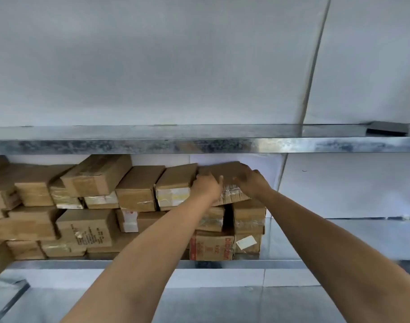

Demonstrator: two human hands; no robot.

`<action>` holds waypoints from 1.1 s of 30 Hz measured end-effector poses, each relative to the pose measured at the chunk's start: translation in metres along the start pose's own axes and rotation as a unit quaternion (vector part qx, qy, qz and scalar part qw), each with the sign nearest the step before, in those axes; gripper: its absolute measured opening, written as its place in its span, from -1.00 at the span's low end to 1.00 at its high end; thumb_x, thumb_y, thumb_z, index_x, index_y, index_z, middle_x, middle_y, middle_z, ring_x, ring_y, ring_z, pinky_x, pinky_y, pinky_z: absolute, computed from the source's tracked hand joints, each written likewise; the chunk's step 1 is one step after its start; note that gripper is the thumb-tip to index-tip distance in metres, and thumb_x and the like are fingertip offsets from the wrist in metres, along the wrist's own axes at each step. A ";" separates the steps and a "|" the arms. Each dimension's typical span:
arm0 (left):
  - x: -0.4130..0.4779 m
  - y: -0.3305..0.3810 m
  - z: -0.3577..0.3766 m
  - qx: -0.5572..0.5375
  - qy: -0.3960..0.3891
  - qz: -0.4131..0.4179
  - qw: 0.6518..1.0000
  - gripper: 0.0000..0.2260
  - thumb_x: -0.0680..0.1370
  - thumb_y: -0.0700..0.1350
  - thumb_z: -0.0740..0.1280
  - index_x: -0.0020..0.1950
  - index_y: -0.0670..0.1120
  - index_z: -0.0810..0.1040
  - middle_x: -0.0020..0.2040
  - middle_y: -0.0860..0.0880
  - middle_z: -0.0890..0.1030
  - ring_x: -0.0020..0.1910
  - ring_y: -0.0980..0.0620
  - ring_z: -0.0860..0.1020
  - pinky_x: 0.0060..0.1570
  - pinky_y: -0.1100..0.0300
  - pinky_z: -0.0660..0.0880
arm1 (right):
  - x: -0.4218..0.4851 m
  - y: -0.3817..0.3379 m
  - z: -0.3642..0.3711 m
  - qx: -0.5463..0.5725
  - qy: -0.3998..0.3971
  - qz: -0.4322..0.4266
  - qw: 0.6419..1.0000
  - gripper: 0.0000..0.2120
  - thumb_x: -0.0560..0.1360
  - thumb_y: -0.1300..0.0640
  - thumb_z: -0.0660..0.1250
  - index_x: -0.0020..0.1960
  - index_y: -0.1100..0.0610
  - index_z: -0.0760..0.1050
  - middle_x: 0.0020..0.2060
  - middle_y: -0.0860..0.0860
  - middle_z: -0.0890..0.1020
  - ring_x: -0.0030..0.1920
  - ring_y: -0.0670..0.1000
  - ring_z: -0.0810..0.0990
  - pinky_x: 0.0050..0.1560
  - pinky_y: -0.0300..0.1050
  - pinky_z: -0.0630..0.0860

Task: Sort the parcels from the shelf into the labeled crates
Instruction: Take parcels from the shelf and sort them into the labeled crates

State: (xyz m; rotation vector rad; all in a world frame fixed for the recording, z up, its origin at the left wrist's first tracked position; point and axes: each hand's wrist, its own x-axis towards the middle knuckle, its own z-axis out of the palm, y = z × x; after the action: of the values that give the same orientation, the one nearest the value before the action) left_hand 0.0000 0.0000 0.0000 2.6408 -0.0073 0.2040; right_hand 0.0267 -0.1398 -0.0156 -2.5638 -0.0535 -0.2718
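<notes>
Several brown cardboard parcels are stacked on a metal shelf (292, 264), filling its left and middle. At the right end of the top row lies a taped brown parcel (227, 173), tilted slightly. My left hand (205, 186) grips its left edge. My right hand (250, 180) holds its right side, fingers curled over the top. Both arms reach up from the bottom of the view. No crates are in view.
A metal shelf board (199, 145) runs just above the parcels, with a white wall behind. The neighbouring parcel (173, 187) touches the held one on the left. The shelf's right part (339, 238) holds no parcels. A small dark bracket (385, 130) sits on the upper board.
</notes>
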 end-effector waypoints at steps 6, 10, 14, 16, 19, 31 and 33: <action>0.018 0.002 0.003 -0.092 -0.017 -0.072 0.993 -0.42 0.62 0.15 -0.01 0.51 -0.19 0.04 0.36 -0.27 0.34 -0.02 -0.11 0.56 -0.15 0.15 0.41 | -0.006 -0.004 -0.001 0.060 0.038 0.020 0.997 -0.55 0.57 0.00 0.18 0.41 0.13 0.28 0.22 0.19 0.47 0.13 0.18 0.52 0.11 -0.05 0.43; 0.013 0.002 0.002 -0.158 -0.011 -0.076 0.985 -0.41 0.61 0.14 0.07 0.53 -0.12 0.01 0.47 -0.22 0.17 0.24 -0.14 0.46 -0.05 0.17 0.37 | -0.018 -0.005 -0.008 0.126 0.092 0.019 0.988 -0.59 0.55 0.05 0.21 0.38 0.10 0.31 0.24 0.14 0.46 0.05 0.13 0.56 -0.01 -0.14 0.43; 0.005 -0.003 0.007 -0.297 0.009 -0.051 0.953 -0.32 0.54 0.22 0.17 0.54 -0.06 0.02 0.51 -0.12 0.12 0.42 -0.14 0.26 0.31 0.02 0.35 | -0.044 -0.001 -0.018 0.200 0.136 0.025 0.970 -0.59 0.55 0.11 0.24 0.38 0.08 0.30 0.28 0.10 0.41 -0.06 0.04 0.52 -0.04 -0.17 0.42; -0.004 -0.002 0.012 -0.336 0.007 -0.054 0.940 -0.26 0.47 0.29 0.21 0.52 -0.05 0.08 0.50 -0.10 0.16 0.41 -0.15 0.28 0.30 -0.09 0.38 | -0.059 0.002 -0.022 0.250 0.157 0.037 0.955 -0.58 0.54 0.14 0.24 0.38 0.07 0.30 0.27 0.10 0.40 -0.14 -0.02 0.48 -0.07 -0.15 0.42; -0.024 0.005 0.021 -0.318 0.022 -0.034 0.947 -0.29 0.51 0.25 0.21 0.51 -0.10 0.09 0.48 -0.12 0.21 0.40 -0.15 0.30 0.32 -0.04 0.35 | -0.086 0.006 -0.029 0.297 0.186 0.046 0.935 -0.55 0.54 0.15 0.25 0.40 0.07 0.25 0.28 0.09 0.33 -0.13 -0.10 0.44 -0.01 -0.14 0.41; -0.121 0.046 0.050 -0.412 -0.026 0.061 0.909 -0.57 0.51 0.22 0.23 0.30 0.06 0.38 0.25 0.05 0.42 0.22 0.10 0.43 0.28 0.10 0.36 | -0.178 0.069 -0.067 0.394 0.151 0.115 0.899 -0.61 0.55 -0.07 0.20 0.31 0.08 0.34 0.24 0.07 0.44 0.12 0.02 0.43 0.10 -0.11 0.35; -0.140 0.060 0.050 -0.434 -0.024 0.054 0.899 -0.68 0.55 0.14 0.20 0.23 0.03 0.34 0.11 0.12 0.45 0.04 0.21 0.44 0.08 0.23 0.33 | -0.195 0.084 -0.077 0.425 0.135 0.138 0.885 -0.70 0.55 -0.14 0.14 0.14 0.04 0.41 0.15 0.02 0.48 0.12 0.01 0.43 0.19 -0.02 0.37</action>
State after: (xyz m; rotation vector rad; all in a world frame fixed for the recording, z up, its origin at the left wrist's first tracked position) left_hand -0.1342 -0.0809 -0.0362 1.7486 -0.2122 0.1280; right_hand -0.1700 -0.2489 -0.0361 -1.6149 0.2440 -0.3872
